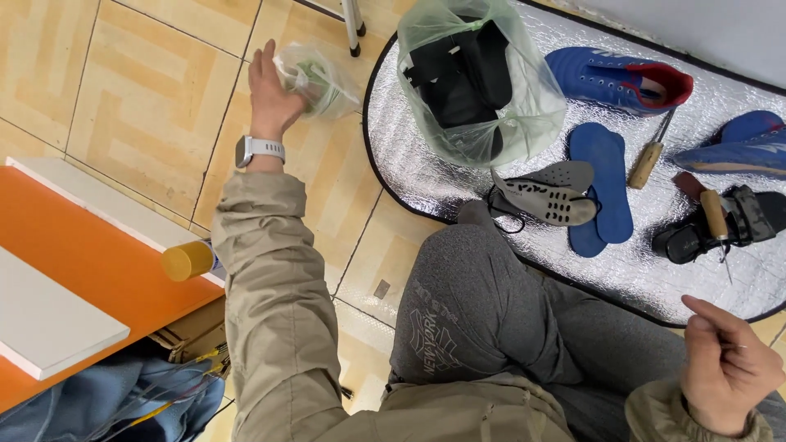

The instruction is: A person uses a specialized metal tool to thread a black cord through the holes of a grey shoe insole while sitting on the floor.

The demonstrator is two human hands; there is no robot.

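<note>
A seated person's left hand [274, 96] grips a crumpled pale-green plastic bag [315, 75] held out over the tan tiled floor [147, 106], seemingly clearing it aside; the right hand [725, 368] pinches a thin needle [737, 347], so stitching likely calls for a shoe from the silver foil mat [655, 270].

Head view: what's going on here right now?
A seated person holds a crumpled green bag out over the tiled floor in the left hand. The right hand is loosely closed near the lap, pinching something too thin to identify. On the silver mat lie a bagged black shoe, blue shoes, insoles and awls.
</note>
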